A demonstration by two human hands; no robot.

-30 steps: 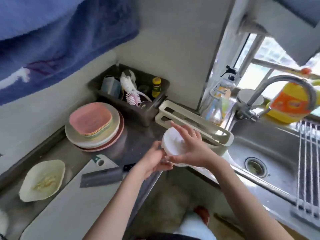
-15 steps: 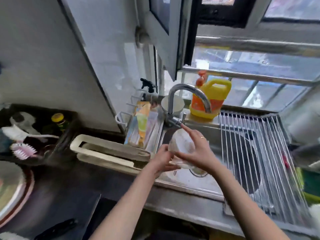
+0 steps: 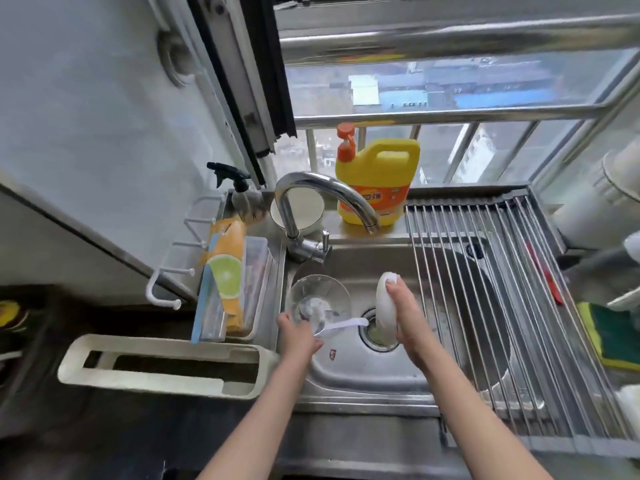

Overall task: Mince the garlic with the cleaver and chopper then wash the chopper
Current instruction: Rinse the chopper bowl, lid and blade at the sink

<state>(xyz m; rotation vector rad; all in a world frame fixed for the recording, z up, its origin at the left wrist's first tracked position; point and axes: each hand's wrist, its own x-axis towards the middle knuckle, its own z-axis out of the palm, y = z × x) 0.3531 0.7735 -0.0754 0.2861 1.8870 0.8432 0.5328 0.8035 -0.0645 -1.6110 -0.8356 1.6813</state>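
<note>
Left hand: sitting at about seven o'clock of the sink, it is gripping the clear chopper bowl by its near rim, fingers curled round the edge, and tilting the bowl's mouth toward the camera.
Blade part: something white with a thin stem is poking out of the bowl toward the drain; it is blurred, so it may be the blade spindle, though I cannot tell.
Faucet: standing at twelve o'clock of the sink, its spout is pointing down between the two hands, with no water visibly running.
Right hand: at about three o'clock of the drain, it is clasping the white chopper lid edge-on, thumb pressing the upper part and fingers wrapping behind, holding it upright over the drain.
Task stage: judging by the separated parts over the sink, the washing of the chopper is only beginning.
Risk, left: the bowl is being held by one rim only; once wet, it could slip and knock against the steel basin.
Risk, centre: the loose white part could slide out of the tilted bowl toward the drain.
Risk, right: the smooth lid could twist out of a one-handed clasp under running water.
</note>
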